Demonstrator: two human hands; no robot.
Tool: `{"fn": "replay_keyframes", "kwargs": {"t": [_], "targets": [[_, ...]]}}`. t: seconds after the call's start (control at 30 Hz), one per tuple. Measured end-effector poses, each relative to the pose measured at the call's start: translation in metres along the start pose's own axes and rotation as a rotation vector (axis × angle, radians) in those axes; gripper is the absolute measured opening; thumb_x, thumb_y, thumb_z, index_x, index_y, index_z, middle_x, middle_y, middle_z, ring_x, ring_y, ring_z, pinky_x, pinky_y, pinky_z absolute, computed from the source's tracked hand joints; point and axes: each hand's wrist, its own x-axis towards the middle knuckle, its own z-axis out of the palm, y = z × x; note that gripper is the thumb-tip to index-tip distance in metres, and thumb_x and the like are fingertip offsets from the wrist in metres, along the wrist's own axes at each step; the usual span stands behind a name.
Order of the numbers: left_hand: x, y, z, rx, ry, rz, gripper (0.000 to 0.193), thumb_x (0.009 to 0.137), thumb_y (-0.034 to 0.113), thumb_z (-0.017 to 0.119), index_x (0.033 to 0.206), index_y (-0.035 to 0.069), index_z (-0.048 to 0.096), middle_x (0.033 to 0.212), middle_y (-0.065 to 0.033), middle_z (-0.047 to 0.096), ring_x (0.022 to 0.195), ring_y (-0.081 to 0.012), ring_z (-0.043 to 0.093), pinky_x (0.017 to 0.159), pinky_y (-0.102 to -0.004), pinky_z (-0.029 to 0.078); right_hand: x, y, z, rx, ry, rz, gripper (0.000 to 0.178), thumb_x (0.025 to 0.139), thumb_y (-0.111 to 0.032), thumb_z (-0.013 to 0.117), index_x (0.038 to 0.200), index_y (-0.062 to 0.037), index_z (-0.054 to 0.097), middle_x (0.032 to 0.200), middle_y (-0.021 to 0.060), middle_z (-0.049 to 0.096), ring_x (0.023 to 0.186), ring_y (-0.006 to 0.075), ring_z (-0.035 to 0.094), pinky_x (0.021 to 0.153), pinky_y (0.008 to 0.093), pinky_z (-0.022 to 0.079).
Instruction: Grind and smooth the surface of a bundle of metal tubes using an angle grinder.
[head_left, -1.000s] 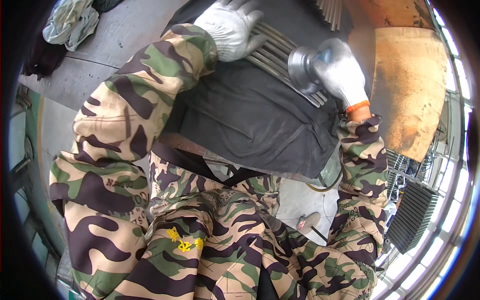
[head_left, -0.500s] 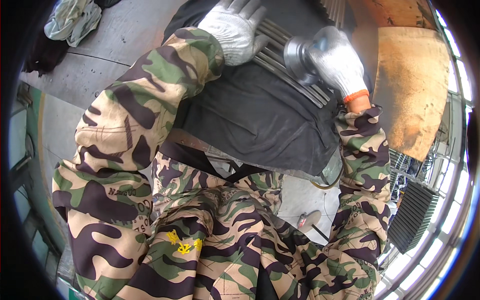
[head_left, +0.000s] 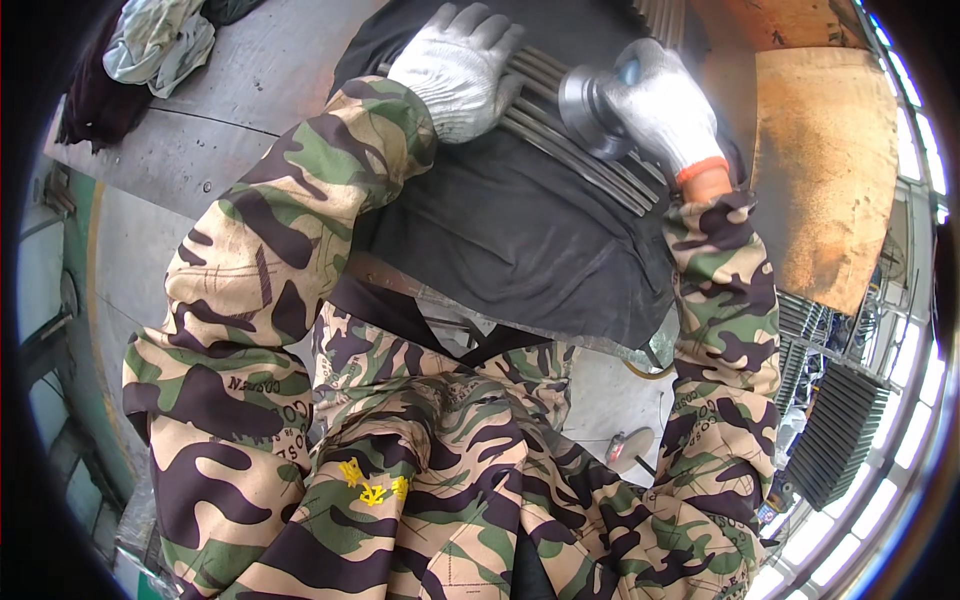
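Observation:
Several grey metal rods (head_left: 585,165) lie side by side on a black cloth (head_left: 480,220) over the workbench. My left hand (head_left: 455,75), in a white knit glove, rests flat across the rods with its fingers out and holds nothing. To its right, my right hand (head_left: 662,105), gloved in white with an orange cuff, is closed around a round-headed sander (head_left: 590,112). The sander's grey disc sits on the rods, and a bit of blue shows at its top between my fingers. The disc's underside is hidden.
More rods (head_left: 660,20) stand in a bundle at the far edge. A stained wooden board (head_left: 825,170) is on the right, and pale rags (head_left: 155,45) lie at the far left of the metal bench (head_left: 250,85). Dark ribbed bars (head_left: 835,430) are stacked at the lower right.
My right hand and the sander have shifted slightly left and away along the rods. My left hand stays on the rods, moved only a little. The whole view has tilted slightly.

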Motion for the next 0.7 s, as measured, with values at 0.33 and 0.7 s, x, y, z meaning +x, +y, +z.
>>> {"fn": "replay_keyframes", "kwargs": {"t": [0.33, 0.7], "targets": [[0.004, 0.004, 0.005, -0.094, 0.102, 0.011, 0.064, 0.09, 0.035, 0.066, 0.14, -0.005, 0.058, 0.142, -0.0257, 0.06, 0.136, -0.042, 0.051, 0.12, -0.0524, 0.034, -0.011, 0.01, -0.005, -0.017, 0.025, -0.024, 0.043, 0.091, -0.041, 0.065, 0.117, -0.0084, 0.068, 0.121, 0.021, 0.068, 0.112, 0.0411, 0.067, 0.098, 0.0476, 0.054], [-0.005, 0.003, 0.01, -0.062, 0.026, -0.051, 0.064, 0.095, 0.036, 0.062, 0.146, -0.001, 0.055, 0.152, -0.0229, 0.053, 0.147, -0.0402, 0.044, 0.124, -0.0501, 0.031, -0.02, -0.001, 0.002, -0.012, 0.049, -0.049, 0.041, 0.089, -0.039, 0.066, 0.117, -0.009, 0.068, 0.119, 0.021, 0.068, 0.111, 0.0405, 0.067, 0.096, 0.0472, 0.055]]}}
